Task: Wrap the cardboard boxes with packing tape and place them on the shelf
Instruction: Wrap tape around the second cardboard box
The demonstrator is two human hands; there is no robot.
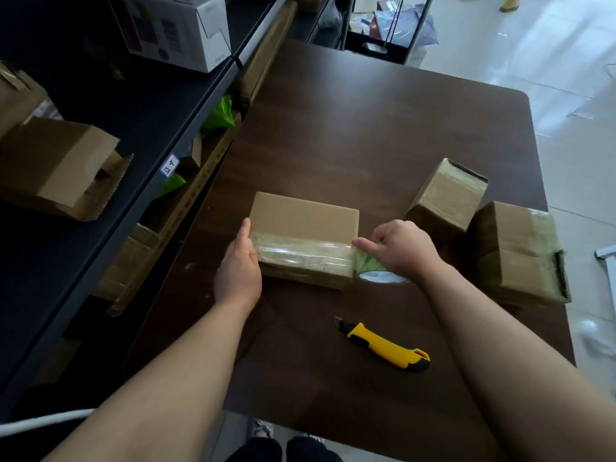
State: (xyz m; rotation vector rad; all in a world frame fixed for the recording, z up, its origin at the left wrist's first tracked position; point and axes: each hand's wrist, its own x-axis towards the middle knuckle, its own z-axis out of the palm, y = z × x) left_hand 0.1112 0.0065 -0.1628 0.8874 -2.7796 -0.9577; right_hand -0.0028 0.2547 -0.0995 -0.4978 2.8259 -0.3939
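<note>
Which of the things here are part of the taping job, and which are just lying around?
In the job: half-taped box, tape roll, yellow knife, far taped box, near taped box, shelf.
Lying about: white carton, green bag.

My table (pixel 366 121) carries a cardboard box (pixel 303 211) at centre, the tape roll (pixel 368 263) at its 3 o'clock end, a small taped box (pixel 446 198) and a large taped box (pixel 513 251) beyond, a yellow knife (pixel 383 345) at 5 o'clock.
</note>
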